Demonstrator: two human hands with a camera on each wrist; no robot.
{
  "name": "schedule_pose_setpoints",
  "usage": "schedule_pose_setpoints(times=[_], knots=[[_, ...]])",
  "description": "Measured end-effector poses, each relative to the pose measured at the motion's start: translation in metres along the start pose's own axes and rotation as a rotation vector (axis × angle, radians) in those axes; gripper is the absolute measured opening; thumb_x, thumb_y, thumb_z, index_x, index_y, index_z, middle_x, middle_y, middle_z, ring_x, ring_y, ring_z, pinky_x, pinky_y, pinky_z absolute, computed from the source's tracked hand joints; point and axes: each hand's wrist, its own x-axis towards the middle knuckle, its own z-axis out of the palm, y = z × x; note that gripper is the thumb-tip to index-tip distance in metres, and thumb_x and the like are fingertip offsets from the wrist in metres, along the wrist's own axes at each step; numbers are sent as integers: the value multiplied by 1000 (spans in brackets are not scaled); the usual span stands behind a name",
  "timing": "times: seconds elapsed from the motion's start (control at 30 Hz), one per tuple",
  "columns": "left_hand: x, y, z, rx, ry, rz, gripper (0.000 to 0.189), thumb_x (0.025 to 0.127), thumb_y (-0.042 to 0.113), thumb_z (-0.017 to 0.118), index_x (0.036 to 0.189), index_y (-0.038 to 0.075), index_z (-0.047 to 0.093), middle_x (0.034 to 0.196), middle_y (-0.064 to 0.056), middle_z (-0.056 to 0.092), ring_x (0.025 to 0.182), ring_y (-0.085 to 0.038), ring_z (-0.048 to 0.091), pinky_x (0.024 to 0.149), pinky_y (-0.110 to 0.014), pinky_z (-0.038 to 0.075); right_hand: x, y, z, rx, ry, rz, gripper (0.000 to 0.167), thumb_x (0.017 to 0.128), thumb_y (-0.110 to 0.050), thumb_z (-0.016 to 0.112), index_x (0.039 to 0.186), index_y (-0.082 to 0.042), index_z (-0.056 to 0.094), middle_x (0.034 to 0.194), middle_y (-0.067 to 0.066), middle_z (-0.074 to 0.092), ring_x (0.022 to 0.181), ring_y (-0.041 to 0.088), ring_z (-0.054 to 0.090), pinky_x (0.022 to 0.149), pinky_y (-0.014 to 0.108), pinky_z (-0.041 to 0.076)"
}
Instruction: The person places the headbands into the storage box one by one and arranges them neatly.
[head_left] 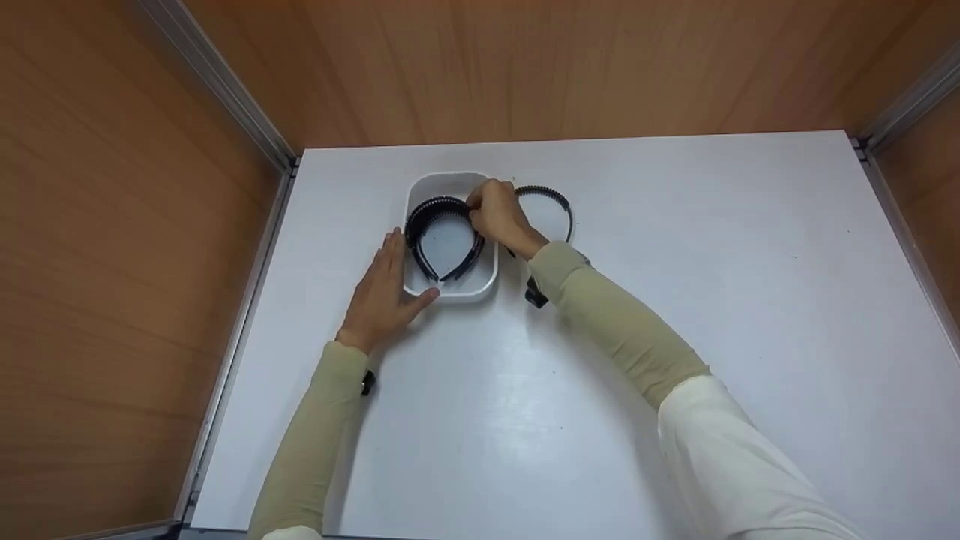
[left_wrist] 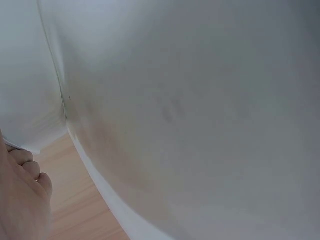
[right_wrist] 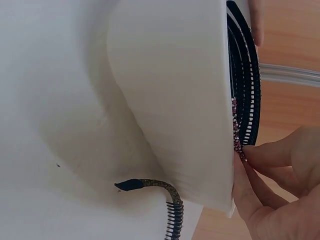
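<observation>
A white plastic tub (head_left: 469, 295) holds several black toothed headbands (head_left: 424, 217), stacked with their ends toward the near side. At the tub's right rim, my right hand (head_left: 499, 214) pinches a headband with glittery stones (right_wrist: 236, 125) between thumb and fingers; its far part is hidden among the others. My left hand (head_left: 379, 296) lies along the tub's left wall with fingers straight and the thumb out toward the near corner. Only curled-looking fingertips and part of the left hand (left_wrist: 22, 190) show in the left wrist view, beside the tub wall (left_wrist: 200, 125).
Another toothed headband (head_left: 544, 190) lies on the white table (head_left: 750, 300) just right of the tub, its glittery end (right_wrist: 155, 184) turned toward the tub. Wooden panels (head_left: 525, 67) stand behind and at both sides of the table.
</observation>
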Motion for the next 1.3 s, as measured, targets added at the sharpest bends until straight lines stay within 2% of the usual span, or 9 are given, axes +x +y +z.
schedule_pose_setpoints(times=[0.2,0.5,0.8,1.0,1.17,1.3], knots=[[2,1,0,-6,-7,-5,116,97,74,59,172,4,5,181,-10,6,168,-27,6,137,-46,16,-1,1,0,-18,-5,-12,26,96,4,63,115,7,80,118,19,78,100,22,70,84,34,63],[1,2,0,3,-3,11,115,98,72,60,171,2,6,181,-12,7,168,-30,8,137,-46,15,-3,2,-2,-40,2,-16,25,94,5,63,112,8,80,113,21,78,100,24,69,86,38,63],[1,3,1,1,2,35,114,99,71,60,171,1,6,181,-13,6,168,-28,6,137,-45,15,-5,6,-6,-16,-11,-35,27,95,6,61,116,9,77,117,24,76,108,30,71,89,41,64],[3,3,1,2,9,53,114,98,69,62,171,0,7,180,-15,8,168,-31,8,136,-47,17,-6,9,-10,-15,1,-46,25,96,3,65,116,10,77,115,24,77,107,30,73,88,42,64],[4,2,0,-2,5,48,113,99,68,62,171,0,7,181,-14,8,168,-30,9,136,-48,17,-7,10,-16,18,29,-61,26,95,1,66,116,10,77,115,24,78,103,29,76,86,41,66],[2,1,-2,6,1,41,114,98,69,61,171,1,7,181,-14,7,168,-30,8,136,-47,17,-9,13,-22,33,32,-62,25,96,0,66,117,10,77,116,24,78,103,29,76,89,41,65]])
